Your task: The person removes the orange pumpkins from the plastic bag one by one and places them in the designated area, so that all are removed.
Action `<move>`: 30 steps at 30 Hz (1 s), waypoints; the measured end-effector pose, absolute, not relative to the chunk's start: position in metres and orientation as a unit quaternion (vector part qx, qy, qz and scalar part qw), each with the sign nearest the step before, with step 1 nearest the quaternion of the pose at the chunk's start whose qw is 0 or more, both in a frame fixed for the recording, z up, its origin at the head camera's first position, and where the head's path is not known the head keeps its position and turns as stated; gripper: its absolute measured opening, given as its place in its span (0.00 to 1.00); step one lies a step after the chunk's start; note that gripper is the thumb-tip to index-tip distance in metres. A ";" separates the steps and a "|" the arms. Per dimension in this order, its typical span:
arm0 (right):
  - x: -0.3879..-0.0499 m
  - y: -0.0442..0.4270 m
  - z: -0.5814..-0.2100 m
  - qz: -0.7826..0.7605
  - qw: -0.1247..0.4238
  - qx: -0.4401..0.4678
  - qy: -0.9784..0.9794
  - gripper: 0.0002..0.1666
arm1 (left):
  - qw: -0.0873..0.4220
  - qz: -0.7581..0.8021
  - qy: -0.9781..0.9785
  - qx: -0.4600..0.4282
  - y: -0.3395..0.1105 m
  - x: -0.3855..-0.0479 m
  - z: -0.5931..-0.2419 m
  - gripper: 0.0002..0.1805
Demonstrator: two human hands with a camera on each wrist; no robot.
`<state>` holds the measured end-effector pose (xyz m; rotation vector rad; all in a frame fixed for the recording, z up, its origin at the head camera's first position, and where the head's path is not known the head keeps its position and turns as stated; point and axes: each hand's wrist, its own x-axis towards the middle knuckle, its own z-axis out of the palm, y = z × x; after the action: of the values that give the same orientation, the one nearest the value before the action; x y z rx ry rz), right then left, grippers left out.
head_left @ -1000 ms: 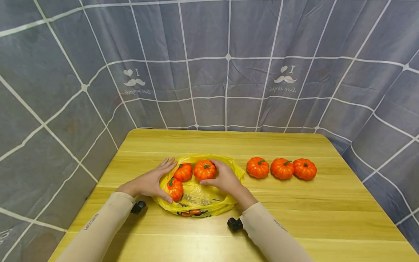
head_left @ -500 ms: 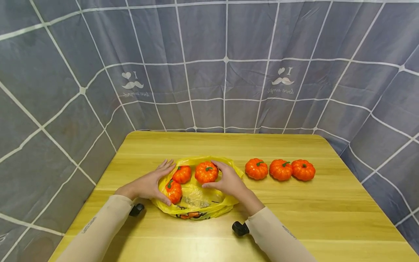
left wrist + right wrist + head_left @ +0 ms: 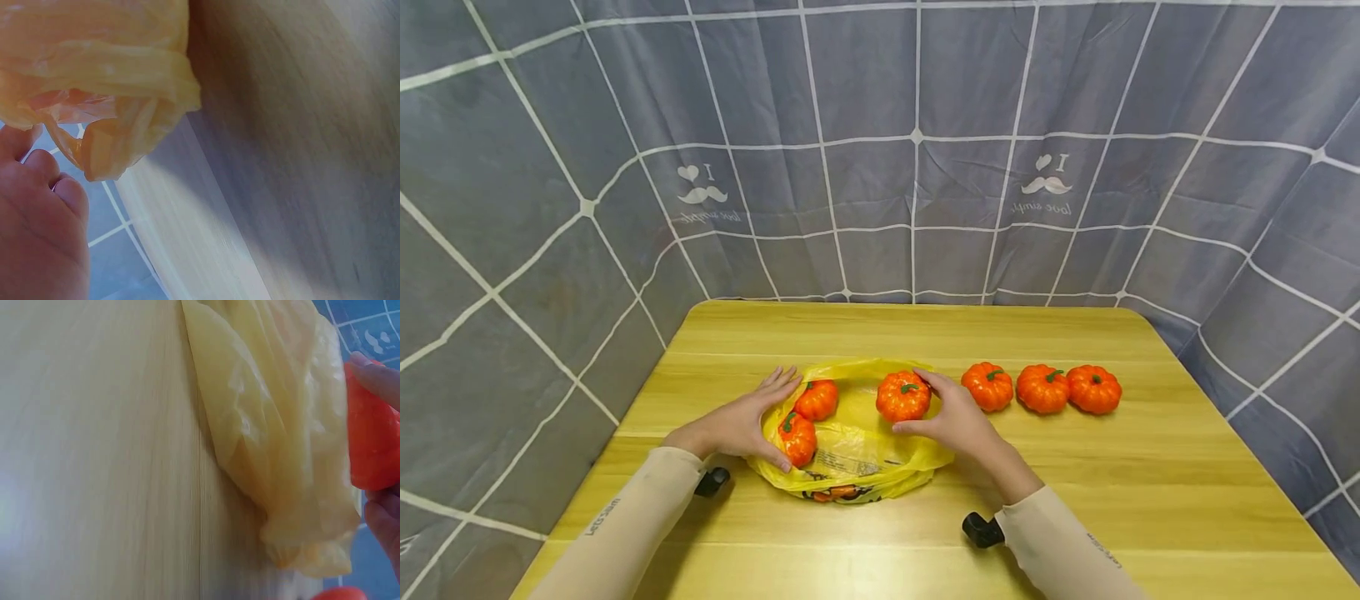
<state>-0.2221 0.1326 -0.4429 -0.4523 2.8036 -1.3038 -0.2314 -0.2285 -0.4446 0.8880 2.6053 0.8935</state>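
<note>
We see the right hand [image 3: 958, 425] curled round an orange pumpkin [image 3: 902, 397], its thumb on the near side and its fingers on the far side. The held pumpkin is at the right part of the mouth of a yellow plastic bag [image 3: 857, 437], its green stem facing up; from the right wrist we see its side standing above the bag's rim. The left hand [image 3: 741, 423] is at the bag's left edge, thumb and fingers spread wide, the thumb near the front rim and the fingers by the rear rim. The left wrist view shows only part of this hand close to the plastic, so we cannot be sure how firmly it touches the bag.

Inside the bag, beside the left hand, we count 2 more: a rear pumpkin [image 3: 817, 400] and a front pumpkin [image 3: 797, 442], the front pumpkin tilted with its stem towards the rear pumpkin. On the wood-grain table [image 3: 865, 550], right of the bag, 3 pumpkins form a row: a left pumpkin [image 3: 987, 386], a middle pumpkin [image 3: 1042, 388] and a right pumpkin [image 3: 1094, 389]. Beyond the table we see a grey curtain [image 3: 865, 92] with white grid lines, and both forearms wear beige sleeves [image 3: 613, 525].
</note>
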 end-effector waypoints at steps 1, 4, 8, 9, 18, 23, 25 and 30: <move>-0.221 0.136 -0.443 -0.420 0.006 -0.147 0.896 0.57 | 0.124 0.307 0.893 0.304 -0.229 -0.231 -0.444 0.75; -0.220 0.146 -0.442 -0.429 0.000 -0.147 0.891 0.58 | 0.124 0.307 0.893 0.305 -0.229 -0.231 -0.445 0.75; -0.216 0.161 -0.441 -0.439 -0.003 -0.153 0.885 0.59 | 0.125 0.306 0.893 0.305 -0.229 -0.232 -0.446 0.74; -0.216 0.165 -0.441 -0.442 -0.004 -0.154 0.884 0.59 | 0.126 0.304 0.894 0.303 -0.229 -0.232 -0.446 0.74; -0.205 0.201 -0.447 -0.452 -0.022 -0.129 0.883 0.55 | 0.129 0.304 0.895 0.302 -0.229 -0.234 -0.444 0.74; -0.197 0.218 -0.452 -0.475 -0.015 -0.115 0.872 0.55 | 0.129 0.304 0.894 0.303 -0.228 -0.233 -0.444 0.74; -0.195 0.224 -0.452 -0.477 -0.018 -0.113 0.872 0.55 | 0.129 0.306 0.894 0.302 -0.228 -0.232 -0.443 0.74; -0.188 0.239 -0.454 -0.468 -0.020 -0.103 0.877 0.55 | 0.127 0.307 0.893 0.302 -0.228 -0.231 -0.443 0.74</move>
<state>-0.1884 0.2389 -0.4540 -0.3290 2.7910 -1.4898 -0.2312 -0.2276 -0.4432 0.8794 2.5995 0.8942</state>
